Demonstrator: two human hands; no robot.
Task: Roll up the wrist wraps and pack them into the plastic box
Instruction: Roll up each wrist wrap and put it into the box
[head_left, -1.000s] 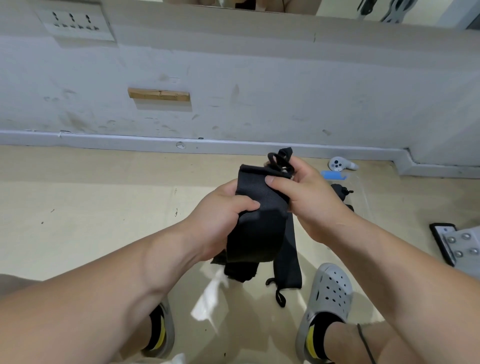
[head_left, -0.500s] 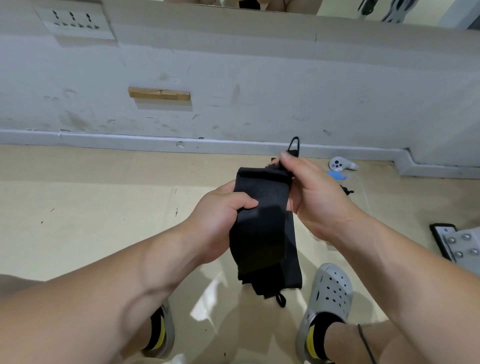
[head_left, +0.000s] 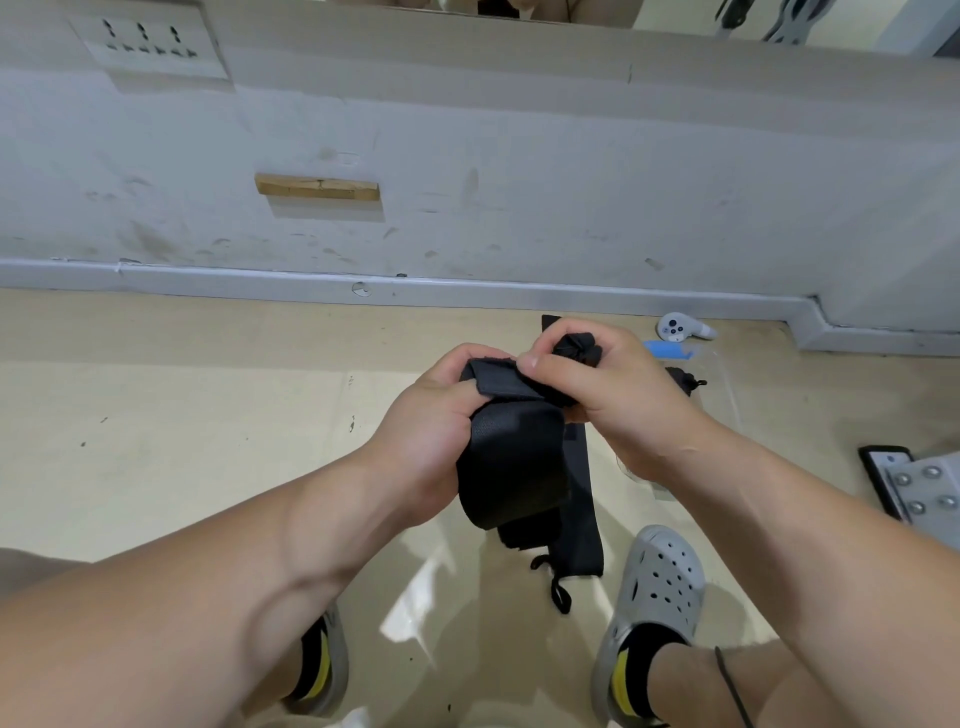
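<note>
Left hand (head_left: 436, 431) and right hand (head_left: 618, 400) pinch the top of the black wrist wrap (head_left: 511, 462), fingers (head_left: 457, 395) curled tight; its slack tail (loop dangling below) may twist, loosening the roll.

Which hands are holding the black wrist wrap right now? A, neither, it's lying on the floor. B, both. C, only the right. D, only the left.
B: the left hand and the right hand both grip the top of the black wrist wrap, whose lower end hangs down.
</note>
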